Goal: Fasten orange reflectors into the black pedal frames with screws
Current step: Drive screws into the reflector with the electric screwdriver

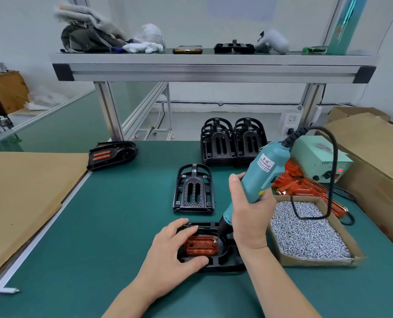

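A black pedal frame [223, 262] lies on the green mat near me, with an orange reflector [201, 245] set in its middle. My left hand [170, 251] grips the frame's left side, fingers over the top edge and thumb on the near edge. My right hand [248, 214] holds a teal electric screwdriver [257, 177] tilted, its black tip down at the reflector's right end. The screw under the tip is hidden. An empty pedal frame [193, 189] lies just beyond.
A cardboard box of silver screws [305, 232] sits right of the pedal. Loose orange reflectors [298, 182] lie behind it, by the teal power unit [317, 157]. Two stacks of black frames [233, 141] stand at the back. A pedal with reflector fitted [111, 154] rests at left.
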{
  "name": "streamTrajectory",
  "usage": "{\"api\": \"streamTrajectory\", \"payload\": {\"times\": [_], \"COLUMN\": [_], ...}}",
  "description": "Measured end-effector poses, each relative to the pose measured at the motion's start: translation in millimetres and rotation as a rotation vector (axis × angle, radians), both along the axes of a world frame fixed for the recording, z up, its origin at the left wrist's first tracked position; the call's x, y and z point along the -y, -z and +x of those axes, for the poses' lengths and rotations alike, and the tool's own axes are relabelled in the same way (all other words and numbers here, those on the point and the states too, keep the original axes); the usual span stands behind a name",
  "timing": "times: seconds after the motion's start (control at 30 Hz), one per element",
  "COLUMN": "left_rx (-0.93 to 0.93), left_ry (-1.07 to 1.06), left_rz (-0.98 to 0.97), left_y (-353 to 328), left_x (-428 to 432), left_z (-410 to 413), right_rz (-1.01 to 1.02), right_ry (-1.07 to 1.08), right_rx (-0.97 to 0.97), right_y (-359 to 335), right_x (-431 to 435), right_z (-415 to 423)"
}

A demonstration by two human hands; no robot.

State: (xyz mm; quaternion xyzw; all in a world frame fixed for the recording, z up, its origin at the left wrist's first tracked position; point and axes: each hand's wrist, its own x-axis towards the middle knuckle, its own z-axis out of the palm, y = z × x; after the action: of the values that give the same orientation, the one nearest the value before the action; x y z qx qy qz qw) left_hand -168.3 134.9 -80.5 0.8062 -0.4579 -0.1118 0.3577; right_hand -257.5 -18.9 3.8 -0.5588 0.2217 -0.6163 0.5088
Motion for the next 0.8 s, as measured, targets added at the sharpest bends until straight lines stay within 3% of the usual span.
{"api": "streamTrajectory", "payload": {"times": [0.8], "left_rx": [-0.013], "left_ry": [0.008], "left_rz": [-0.052], "left_y": [-1.8], "left_x": [0.6], "left_z": [-0.7], "right_rz": [-0.045], "right_ry": [-0.07], "right_rx": [-0.064], "right_y": [8.6], "right_x": [-6.5], "right_z": [2.7]}}
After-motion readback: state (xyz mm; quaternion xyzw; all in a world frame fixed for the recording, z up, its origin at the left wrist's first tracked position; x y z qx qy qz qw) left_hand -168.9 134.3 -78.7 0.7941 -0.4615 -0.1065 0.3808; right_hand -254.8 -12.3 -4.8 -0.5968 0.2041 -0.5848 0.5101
